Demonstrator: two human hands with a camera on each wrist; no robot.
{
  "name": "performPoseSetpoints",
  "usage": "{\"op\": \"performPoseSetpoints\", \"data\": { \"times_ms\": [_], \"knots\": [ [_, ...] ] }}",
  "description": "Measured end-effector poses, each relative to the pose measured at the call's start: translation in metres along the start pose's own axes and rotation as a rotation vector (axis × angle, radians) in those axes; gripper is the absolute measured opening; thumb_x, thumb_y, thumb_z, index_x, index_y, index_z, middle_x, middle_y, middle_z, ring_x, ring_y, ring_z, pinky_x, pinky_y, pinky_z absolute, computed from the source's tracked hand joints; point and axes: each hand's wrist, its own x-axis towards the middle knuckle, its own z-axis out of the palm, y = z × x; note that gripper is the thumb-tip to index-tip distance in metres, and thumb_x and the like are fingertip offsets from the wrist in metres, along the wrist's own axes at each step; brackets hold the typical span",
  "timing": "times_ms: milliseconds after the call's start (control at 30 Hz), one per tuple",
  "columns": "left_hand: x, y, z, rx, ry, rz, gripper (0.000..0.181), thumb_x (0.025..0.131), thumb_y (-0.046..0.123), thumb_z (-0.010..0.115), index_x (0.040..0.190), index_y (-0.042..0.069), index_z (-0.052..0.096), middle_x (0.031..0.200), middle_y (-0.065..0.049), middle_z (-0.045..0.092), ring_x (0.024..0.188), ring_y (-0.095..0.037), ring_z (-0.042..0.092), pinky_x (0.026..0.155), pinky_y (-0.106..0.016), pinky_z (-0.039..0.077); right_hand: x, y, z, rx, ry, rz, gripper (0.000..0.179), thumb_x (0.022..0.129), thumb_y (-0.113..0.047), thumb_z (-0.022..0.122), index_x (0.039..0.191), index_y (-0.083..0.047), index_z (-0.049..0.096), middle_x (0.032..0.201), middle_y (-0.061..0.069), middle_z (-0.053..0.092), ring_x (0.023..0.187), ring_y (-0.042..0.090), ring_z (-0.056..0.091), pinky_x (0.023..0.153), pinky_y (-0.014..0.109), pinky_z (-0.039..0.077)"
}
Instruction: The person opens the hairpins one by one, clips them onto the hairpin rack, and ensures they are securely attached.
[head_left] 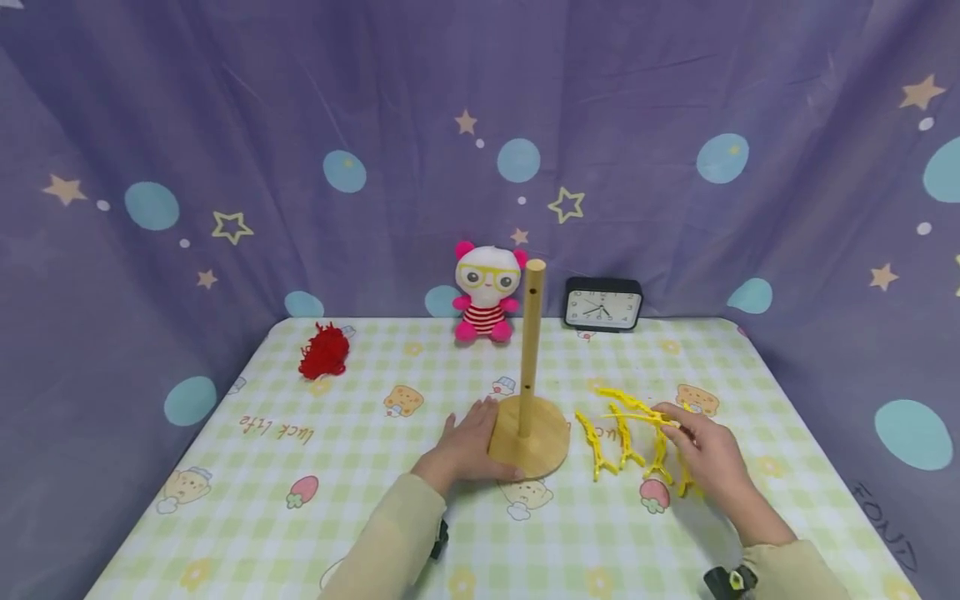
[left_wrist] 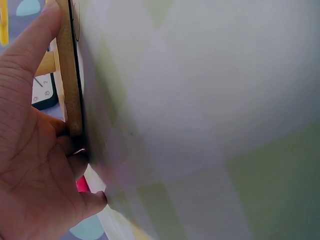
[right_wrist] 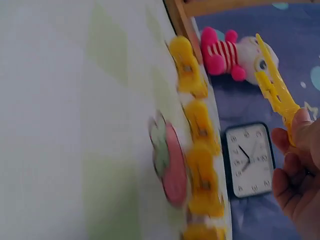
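Observation:
A round wooden base with an upright post (head_left: 531, 342) stands near the table's middle. My left hand (head_left: 467, 448) grips the left side of the base, thumb along its front edge and fingers at the far left rim. On the right, my right hand (head_left: 708, 450) pinches a long yellow plastic clip (right_wrist: 277, 95) between thumb and fingers, raised above the table with its tip pointing left. Several more yellow clips (head_left: 596, 446) lie below and beside it, right of the stand. Part of the rightmost ones is hidden behind my right hand.
A panda-like plush toy (head_left: 487, 292) sits at the back behind the post. To its right is a black alarm clock (head_left: 603, 305). A red yarn bundle (head_left: 325, 352) lies at back left. A patterned curtain (head_left: 420, 100) hangs behind the checked tablecloth (head_left: 360, 500).

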Motion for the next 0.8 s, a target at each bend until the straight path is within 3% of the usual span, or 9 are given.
{"op": "performPoseSetpoints", "data": {
  "times_ms": [100, 233, 267, 400, 633, 800],
  "knots": [
    [-0.001, 0.001, 0.0, 0.002, 0.005, -0.003, 0.123, 0.069, 0.068, 0.074, 0.156, 0.005, 0.013, 0.162, -0.01, 0.013, 0.149, -0.025, 0.009, 0.116, -0.058, 0.006, 0.009, -0.014, 0.021, 0.019, -0.014, -0.05, 0.032, 0.095, -0.012, 0.063, 0.126, -0.013, 0.066, 0.097, 0.009, 0.071, 0.059, 0.009, 0.047, 0.052, 0.027, 0.038],
    [-0.002, 0.002, 0.001, 0.004, 0.011, -0.001, 0.122, 0.07, 0.067, 0.074, 0.156, 0.005, 0.014, 0.162, -0.01, 0.014, 0.149, -0.026, 0.01, 0.116, -0.057, 0.006, 0.018, -0.033, 0.05, 0.051, -0.033, -0.116, 0.03, 0.092, -0.012, 0.067, 0.121, -0.013, 0.07, 0.108, 0.007, 0.072, 0.065, 0.011, 0.055, 0.059, 0.029, 0.043],
    [-0.002, 0.002, 0.002, 0.008, 0.011, -0.002, 0.122, 0.07, 0.068, 0.074, 0.156, 0.005, 0.014, 0.162, -0.01, 0.014, 0.149, -0.026, 0.01, 0.116, -0.057, 0.006, 0.02, -0.038, 0.057, 0.063, -0.033, -0.136, 0.029, 0.091, -0.011, 0.067, 0.12, -0.013, 0.071, 0.113, 0.006, 0.071, 0.071, 0.013, 0.06, 0.062, 0.029, 0.047],
    [-0.001, 0.001, 0.004, 0.028, 0.005, -0.012, 0.123, 0.069, 0.07, 0.072, 0.157, 0.007, 0.013, 0.163, -0.009, 0.014, 0.149, -0.024, 0.009, 0.117, -0.056, 0.007, 0.026, -0.052, 0.077, 0.115, -0.013, -0.198, 0.027, 0.09, -0.009, 0.069, 0.117, -0.011, 0.073, 0.11, 0.004, 0.072, 0.091, 0.021, 0.069, 0.072, 0.038, 0.055],
    [0.001, -0.001, 0.005, 0.034, 0.004, -0.027, 0.124, 0.068, 0.073, 0.071, 0.157, 0.008, 0.014, 0.163, -0.007, 0.013, 0.149, -0.023, 0.008, 0.117, -0.056, 0.006, 0.035, -0.068, 0.097, 0.139, 0.007, -0.279, 0.029, 0.088, -0.009, 0.07, 0.116, -0.015, 0.074, 0.109, 0.003, 0.073, 0.097, 0.023, 0.069, 0.079, 0.041, 0.056],
    [0.0, 0.0, 0.003, 0.046, 0.002, -0.013, 0.122, 0.068, 0.073, 0.071, 0.156, 0.007, 0.018, 0.163, -0.008, 0.013, 0.149, -0.025, 0.009, 0.116, -0.057, 0.007, 0.035, -0.071, 0.101, 0.175, -0.009, -0.277, 0.029, 0.09, -0.009, 0.069, 0.117, -0.016, 0.072, 0.114, 0.002, 0.071, 0.104, 0.024, 0.067, 0.085, 0.043, 0.054]
  ]
}}
